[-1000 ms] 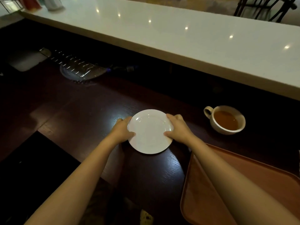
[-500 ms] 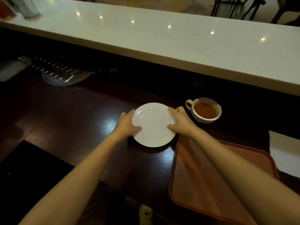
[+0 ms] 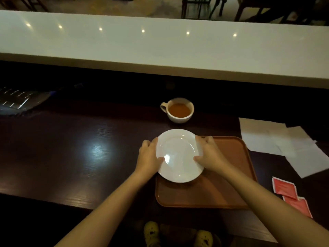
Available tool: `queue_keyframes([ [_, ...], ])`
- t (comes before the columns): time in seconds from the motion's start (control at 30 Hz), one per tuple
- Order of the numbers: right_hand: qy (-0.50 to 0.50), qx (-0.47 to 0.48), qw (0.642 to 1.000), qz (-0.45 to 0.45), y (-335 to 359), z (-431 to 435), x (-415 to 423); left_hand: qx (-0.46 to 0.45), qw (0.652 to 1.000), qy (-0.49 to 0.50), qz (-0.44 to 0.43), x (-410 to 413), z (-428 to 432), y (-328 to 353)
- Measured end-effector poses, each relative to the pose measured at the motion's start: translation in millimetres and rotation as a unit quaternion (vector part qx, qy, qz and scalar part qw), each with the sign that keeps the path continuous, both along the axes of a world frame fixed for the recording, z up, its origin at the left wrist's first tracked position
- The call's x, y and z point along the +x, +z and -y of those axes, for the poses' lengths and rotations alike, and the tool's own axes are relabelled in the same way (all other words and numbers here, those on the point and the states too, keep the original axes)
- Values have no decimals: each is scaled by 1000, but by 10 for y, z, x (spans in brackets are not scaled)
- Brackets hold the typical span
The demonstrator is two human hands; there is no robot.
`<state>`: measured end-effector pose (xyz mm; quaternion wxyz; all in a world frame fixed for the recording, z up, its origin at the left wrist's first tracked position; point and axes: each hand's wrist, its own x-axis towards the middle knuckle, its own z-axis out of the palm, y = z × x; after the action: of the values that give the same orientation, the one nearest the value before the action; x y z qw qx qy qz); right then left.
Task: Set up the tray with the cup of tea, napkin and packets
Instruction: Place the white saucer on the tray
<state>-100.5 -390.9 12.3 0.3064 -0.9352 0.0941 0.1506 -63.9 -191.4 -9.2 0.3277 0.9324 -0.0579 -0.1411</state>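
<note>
White saucer (image 3: 179,154) over tray (image 3: 229,189) corner | both hands gripping | cup (image 3: 178,111): tea

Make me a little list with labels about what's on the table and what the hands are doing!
saucer: white, held by both hands over the tray's near-left corner
left hand: grips the saucer's left edge
right hand: grips the saucer's right edge
tray: brown, on the dark table, only the saucer over it
cup of tea: on the table beyond the tray
napkins: white, right of the tray
packets: red, near right
</note>
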Motion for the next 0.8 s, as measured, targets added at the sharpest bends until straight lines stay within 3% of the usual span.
queue_keyframes([
  [0.53, -66, -16, 997, -22, -285, 190, -530, 68, 996, -49, -15, -340, 237, -106],
  [0.8, -39, -90, 995, 30, -306, 215, -518, 109, 990, -71, 52, -347, 216, -117],
])
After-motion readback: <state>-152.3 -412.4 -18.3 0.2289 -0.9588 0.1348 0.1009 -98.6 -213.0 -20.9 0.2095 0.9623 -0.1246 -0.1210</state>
